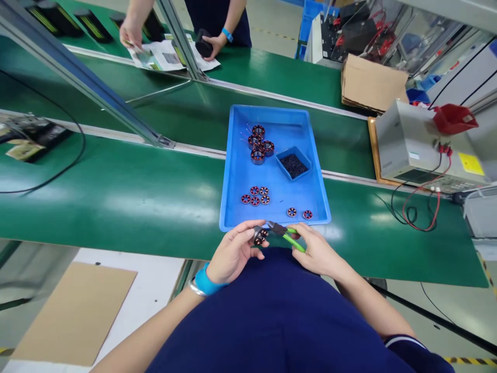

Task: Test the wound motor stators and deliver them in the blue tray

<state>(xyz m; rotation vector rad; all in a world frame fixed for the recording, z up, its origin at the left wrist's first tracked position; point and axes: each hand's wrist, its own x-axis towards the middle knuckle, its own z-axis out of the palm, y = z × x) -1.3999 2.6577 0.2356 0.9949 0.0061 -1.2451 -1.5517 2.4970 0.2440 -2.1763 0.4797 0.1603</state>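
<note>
Between the thumb and fingers of my left hand (232,251) is a small motor stator (260,235) with dark windings and copper showing. My right hand (315,248) grips a pair of green-handled cutting pliers (289,235), whose dark jaws point left, close to the stator; whether they touch it I cannot tell. Just beyond both hands stands a blue tray (226,171). Larger wound stators (257,142) with thin loose wires lie grouped at its far left. Several small round cores (254,196) sit nearer, and two more (299,213) lie at the near right.
Inside the tray, a small blue box (294,163) holds short dark pieces. A grey bench instrument (423,145) with red and black leads stands right, near stacked cardboard (373,83). A metal post (89,77) rises at left. Across the bench, a co-worker's hands (212,45) handle papers and a dark object.
</note>
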